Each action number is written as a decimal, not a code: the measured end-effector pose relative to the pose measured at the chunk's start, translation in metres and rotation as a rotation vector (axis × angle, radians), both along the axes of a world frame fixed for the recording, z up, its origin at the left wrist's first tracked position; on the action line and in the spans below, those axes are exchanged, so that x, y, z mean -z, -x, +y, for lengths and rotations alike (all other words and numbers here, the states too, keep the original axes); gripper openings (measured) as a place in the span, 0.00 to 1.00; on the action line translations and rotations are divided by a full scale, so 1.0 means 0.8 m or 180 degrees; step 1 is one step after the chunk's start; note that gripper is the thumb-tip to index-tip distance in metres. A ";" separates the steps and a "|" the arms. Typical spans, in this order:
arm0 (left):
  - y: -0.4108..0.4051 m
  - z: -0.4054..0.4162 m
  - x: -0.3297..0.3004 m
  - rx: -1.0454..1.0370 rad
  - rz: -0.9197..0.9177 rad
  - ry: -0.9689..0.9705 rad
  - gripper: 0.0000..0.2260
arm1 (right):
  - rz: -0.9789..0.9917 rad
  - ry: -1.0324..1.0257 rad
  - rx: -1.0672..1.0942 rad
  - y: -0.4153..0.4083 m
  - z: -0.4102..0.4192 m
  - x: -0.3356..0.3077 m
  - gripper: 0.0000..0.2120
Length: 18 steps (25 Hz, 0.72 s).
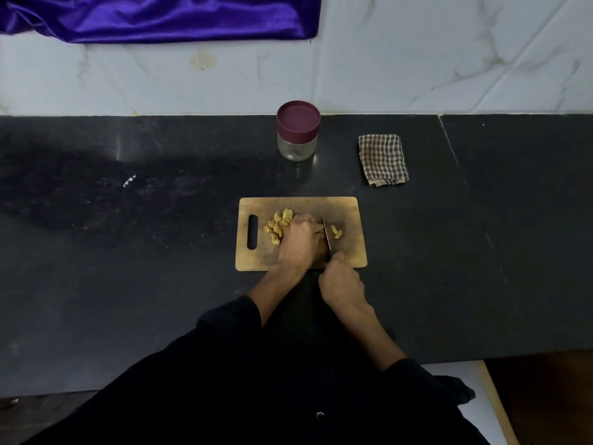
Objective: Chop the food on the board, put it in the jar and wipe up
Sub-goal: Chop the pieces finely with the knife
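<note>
A wooden cutting board point(351, 255) lies on the dark counter. A heap of yellowish food pieces point(278, 227) sits left of centre, and a few cut bits point(337, 232) lie right of the blade. My left hand point(298, 240) is curled over the food beside the knife, holding it down. My right hand point(340, 281) grips the handle of a knife point(326, 234) whose blade stands edge-down on the board. A glass jar point(297, 148) with a maroon lid on it stands behind the board. A folded checked cloth point(382, 159) lies to the jar's right.
The black stone counter point(128, 252) stretches left and right, with its front edge near my body. A marble-tiled wall point(417, 59) rises behind it, and purple fabric point(160, 17) hangs at the top left.
</note>
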<state>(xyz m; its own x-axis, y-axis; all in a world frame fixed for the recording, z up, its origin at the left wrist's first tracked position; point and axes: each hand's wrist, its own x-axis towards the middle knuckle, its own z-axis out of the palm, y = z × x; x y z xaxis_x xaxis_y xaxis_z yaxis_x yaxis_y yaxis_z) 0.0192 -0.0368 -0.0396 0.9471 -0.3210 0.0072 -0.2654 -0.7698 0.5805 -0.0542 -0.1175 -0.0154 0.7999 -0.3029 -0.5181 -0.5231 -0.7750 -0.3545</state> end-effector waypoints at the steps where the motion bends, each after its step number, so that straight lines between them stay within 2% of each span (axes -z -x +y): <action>1: 0.000 0.000 0.000 0.0004 0.0005 -0.0014 0.10 | 0.0043 -0.0027 0.0002 -0.002 -0.001 -0.001 0.11; 8: 0.002 0.000 -0.001 -0.0047 -0.0018 0.0047 0.10 | -0.0200 -0.0334 0.0256 0.011 -0.009 0.006 0.08; 13: 0.003 0.000 0.000 -0.0068 0.0036 0.0136 0.11 | -0.0324 -0.0403 0.0285 0.013 -0.017 0.003 0.12; 18: 0.002 0.005 -0.003 -0.0104 0.0162 0.0316 0.19 | -0.0307 -0.0434 0.0370 0.011 -0.026 -0.005 0.14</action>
<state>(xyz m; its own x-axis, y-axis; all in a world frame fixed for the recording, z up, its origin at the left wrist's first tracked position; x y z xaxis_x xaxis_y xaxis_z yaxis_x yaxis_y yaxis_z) 0.0176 -0.0332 -0.0372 0.9570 -0.2900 -0.0108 -0.2093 -0.7155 0.6665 -0.0629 -0.1384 -0.0117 0.8116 -0.3284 -0.4832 -0.5647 -0.6529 -0.5048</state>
